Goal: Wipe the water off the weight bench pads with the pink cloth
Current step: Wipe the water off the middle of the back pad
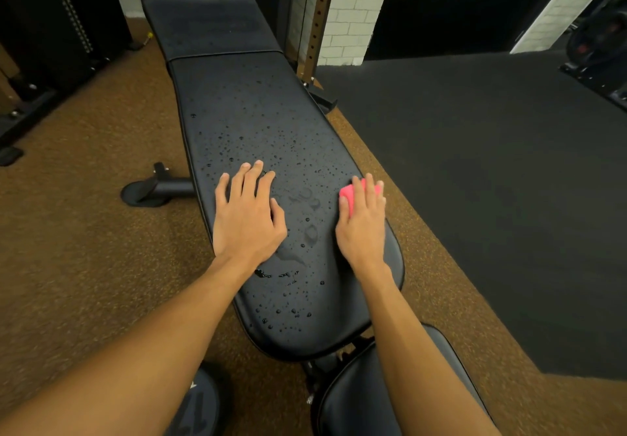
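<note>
My left hand (247,215) lies flat on the bench pad (258,113), fingers spread. My right hand (363,232) presses the pink cloth (348,194) down with flat fingers at the pad's right edge. Droplets (237,150) cover the open pad ahead.

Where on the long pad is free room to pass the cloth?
Free: the wet strip between the left hand and the right hand, the pad beyond both hands up to the seam, and its near end. Crowded: under the flat left hand, and the right edge where the cloth is pressed.
</note>
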Action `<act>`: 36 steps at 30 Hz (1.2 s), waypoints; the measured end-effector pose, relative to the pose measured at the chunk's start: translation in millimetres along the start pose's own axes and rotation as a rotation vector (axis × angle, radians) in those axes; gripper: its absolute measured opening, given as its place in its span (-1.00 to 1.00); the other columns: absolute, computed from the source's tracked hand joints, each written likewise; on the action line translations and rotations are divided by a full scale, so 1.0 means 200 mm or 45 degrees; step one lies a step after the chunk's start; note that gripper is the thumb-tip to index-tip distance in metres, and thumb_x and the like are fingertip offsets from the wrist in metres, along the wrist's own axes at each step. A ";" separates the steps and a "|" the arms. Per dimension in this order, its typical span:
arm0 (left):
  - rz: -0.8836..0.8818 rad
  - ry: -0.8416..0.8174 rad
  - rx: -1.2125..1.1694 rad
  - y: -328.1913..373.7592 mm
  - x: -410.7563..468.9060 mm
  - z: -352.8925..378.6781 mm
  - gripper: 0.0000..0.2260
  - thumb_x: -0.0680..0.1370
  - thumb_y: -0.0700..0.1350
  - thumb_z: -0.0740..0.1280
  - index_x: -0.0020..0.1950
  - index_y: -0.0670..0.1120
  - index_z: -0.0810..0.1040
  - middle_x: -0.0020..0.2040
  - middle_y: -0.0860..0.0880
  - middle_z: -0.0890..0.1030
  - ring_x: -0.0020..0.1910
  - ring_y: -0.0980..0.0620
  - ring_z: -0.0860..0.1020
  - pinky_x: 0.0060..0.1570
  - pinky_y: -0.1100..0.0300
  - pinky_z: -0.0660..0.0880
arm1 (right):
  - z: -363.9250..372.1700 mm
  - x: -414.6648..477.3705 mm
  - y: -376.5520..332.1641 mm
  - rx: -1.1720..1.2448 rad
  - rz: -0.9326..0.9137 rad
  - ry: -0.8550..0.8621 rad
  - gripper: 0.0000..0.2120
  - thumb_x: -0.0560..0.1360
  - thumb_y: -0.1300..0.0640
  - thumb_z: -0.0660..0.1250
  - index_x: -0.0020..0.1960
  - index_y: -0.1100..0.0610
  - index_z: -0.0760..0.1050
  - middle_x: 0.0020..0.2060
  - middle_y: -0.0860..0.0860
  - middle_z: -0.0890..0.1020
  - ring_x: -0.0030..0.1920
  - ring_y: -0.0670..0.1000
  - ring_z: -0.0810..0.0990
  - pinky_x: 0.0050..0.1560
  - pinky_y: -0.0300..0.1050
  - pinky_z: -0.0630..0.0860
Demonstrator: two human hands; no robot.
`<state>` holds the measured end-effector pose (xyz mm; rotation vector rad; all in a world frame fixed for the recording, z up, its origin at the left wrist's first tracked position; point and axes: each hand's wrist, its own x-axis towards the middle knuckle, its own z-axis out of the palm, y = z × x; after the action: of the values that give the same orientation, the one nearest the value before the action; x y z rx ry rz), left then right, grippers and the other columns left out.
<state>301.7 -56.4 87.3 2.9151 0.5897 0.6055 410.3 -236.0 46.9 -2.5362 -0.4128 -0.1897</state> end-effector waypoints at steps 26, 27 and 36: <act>-0.003 -0.005 0.006 0.00 0.00 -0.01 -0.53 0.65 0.01 0.16 0.55 -0.08 0.40 0.60 -0.09 0.35 0.62 -0.11 0.24 0.59 -0.19 0.12 | 0.03 -0.04 -0.05 0.022 0.020 0.009 -0.48 0.79 -0.05 0.04 0.69 0.14 0.20 0.73 0.06 0.08 0.73 0.13 -0.12 0.71 0.19 -0.05; -0.005 -0.006 0.005 0.00 -0.01 -0.01 -0.53 0.65 0.01 0.17 0.55 -0.08 0.40 0.60 -0.09 0.35 0.62 -0.10 0.24 0.59 -0.19 0.12 | 0.04 -0.04 -0.08 0.028 -0.024 -0.008 -0.48 0.80 -0.05 0.04 0.69 0.14 0.20 0.73 0.06 0.08 0.73 0.12 -0.12 0.72 0.17 -0.08; -0.008 -0.007 -0.003 0.01 0.00 -0.01 -0.53 0.65 0.00 0.18 0.55 -0.08 0.41 0.61 -0.10 0.35 0.63 -0.11 0.24 0.59 -0.19 0.13 | -0.03 -0.11 0.05 0.009 -0.038 0.011 -0.46 0.79 -0.10 0.04 0.70 0.11 0.19 0.72 0.03 0.11 0.73 0.06 -0.10 0.72 0.12 -0.05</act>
<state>301.6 -57.6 89.2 2.9105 0.5971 0.5974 393.3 -252.7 41.5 -2.5225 -0.4471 -0.2104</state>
